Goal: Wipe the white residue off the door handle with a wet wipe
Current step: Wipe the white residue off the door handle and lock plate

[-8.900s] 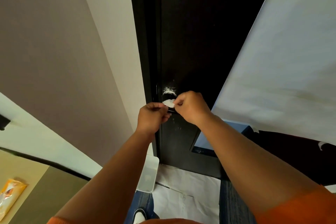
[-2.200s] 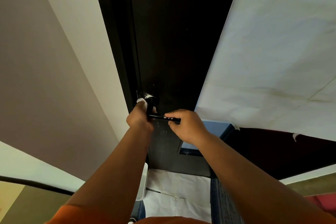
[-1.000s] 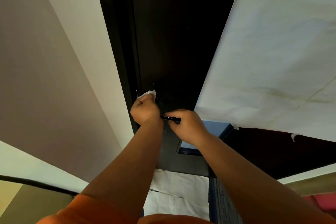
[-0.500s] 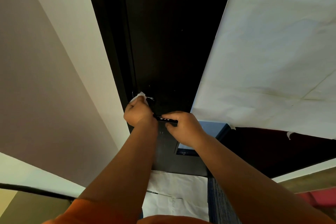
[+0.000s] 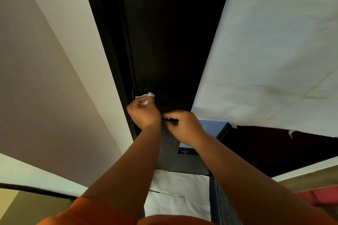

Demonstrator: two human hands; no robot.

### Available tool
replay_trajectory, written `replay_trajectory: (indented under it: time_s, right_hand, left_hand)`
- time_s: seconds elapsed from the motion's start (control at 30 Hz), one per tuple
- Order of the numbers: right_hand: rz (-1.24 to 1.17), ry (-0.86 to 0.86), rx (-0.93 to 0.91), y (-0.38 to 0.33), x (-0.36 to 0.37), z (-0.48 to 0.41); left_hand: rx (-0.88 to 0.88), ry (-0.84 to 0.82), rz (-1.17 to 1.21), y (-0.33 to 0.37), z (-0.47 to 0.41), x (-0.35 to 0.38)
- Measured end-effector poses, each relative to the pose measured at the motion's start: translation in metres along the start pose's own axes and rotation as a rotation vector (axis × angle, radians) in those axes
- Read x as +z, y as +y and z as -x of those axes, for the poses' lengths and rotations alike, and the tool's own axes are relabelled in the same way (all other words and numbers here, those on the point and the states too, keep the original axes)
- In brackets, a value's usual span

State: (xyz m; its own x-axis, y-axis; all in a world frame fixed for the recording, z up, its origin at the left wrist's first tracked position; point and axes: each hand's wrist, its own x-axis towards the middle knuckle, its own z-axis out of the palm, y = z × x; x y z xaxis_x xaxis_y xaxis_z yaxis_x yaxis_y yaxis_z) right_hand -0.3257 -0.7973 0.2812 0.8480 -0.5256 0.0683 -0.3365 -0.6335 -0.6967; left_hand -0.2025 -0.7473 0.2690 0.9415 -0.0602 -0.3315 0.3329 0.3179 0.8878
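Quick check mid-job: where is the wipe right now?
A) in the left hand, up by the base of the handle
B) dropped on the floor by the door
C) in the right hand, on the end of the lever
A: the white wet wipe pokes out of the left hand against the dark door, while the right hand grips the end of the black door handle.

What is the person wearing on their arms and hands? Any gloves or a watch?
No gloves: the left hand and right hand are bare, with no watch or ring showing. Both forearms are bare too. An orange sleeve starts high on the left arm, and more of the orange shirt shows between the arms.
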Motion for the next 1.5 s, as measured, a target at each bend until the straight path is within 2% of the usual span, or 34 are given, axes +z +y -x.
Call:
replay_trajectory:
  time_s: [0.1,0.2,0.27,0.47,0.6,0.7,0.87,0.93,1.0,1.03,1.1,1.13,1.2,1.33,1.5]
  right_hand:
    - [0.012,-0.023,0.006,0.0,0.0,-0.001]
    - [0.007,-0.044,0.015,0.002,-0.001,-0.001]
    - [0.007,-0.04,0.015,0.001,-0.001,0.0]
    - [0.002,-0.016,0.026,0.003,0.001,-0.001]
    - [-0.003,0.016,0.031,0.004,0.005,-0.004]
    - [0.004,0.031,0.03,0.006,0.006,-0.005]
    - [0.009,0.043,0.021,0.006,0.007,-0.005]
    - [0.008,0.043,0.025,0.006,0.007,-0.005]
    - [0.004,0.044,0.033,0.005,0.007,-0.004]
    - [0.0,0.04,0.038,0.004,0.006,-0.003]
    - [-0.007,0.019,0.043,0.004,0.005,-0.001]
    - [-0.008,0.007,0.047,0.004,0.005,0.0]
    - [-0.01,-0.009,0.062,0.004,0.004,0.001]
    - [-0.011,-0.023,0.08,0.002,0.002,0.003]
    - [0.006,-0.033,0.071,0.002,0.002,0.003]
  left_hand:
    - [-0.026,0.031,-0.015,0.005,0.006,0.003]
    - [-0.278,0.069,0.23,0.02,0.004,0.005]
    - [-0.342,0.073,0.233,0.023,0.0,0.003]
    - [0.028,0.131,-0.157,0.009,0.0,-0.006]
    - [0.043,0.11,-0.217,0.013,0.002,-0.01]
    - [-0.082,0.122,-0.088,0.017,0.002,-0.008]
    - [-0.463,0.071,0.091,0.032,-0.007,-0.004]
    - [-0.554,0.112,0.17,0.035,-0.009,-0.003]
    - [-0.534,0.231,0.278,0.031,-0.008,-0.002]
    - [-0.529,0.268,0.428,0.026,-0.005,-0.004]
    - [-0.496,0.145,0.423,0.017,-0.005,-0.01]
    - [-0.555,0.069,0.488,0.011,-0.005,-0.013]
    - [-0.61,-0.009,0.465,0.006,-0.008,-0.015]
    - [-0.562,-0.016,0.347,0.014,-0.01,-0.02]
    - [-0.343,0.05,0.136,0.004,-0.007,-0.021]
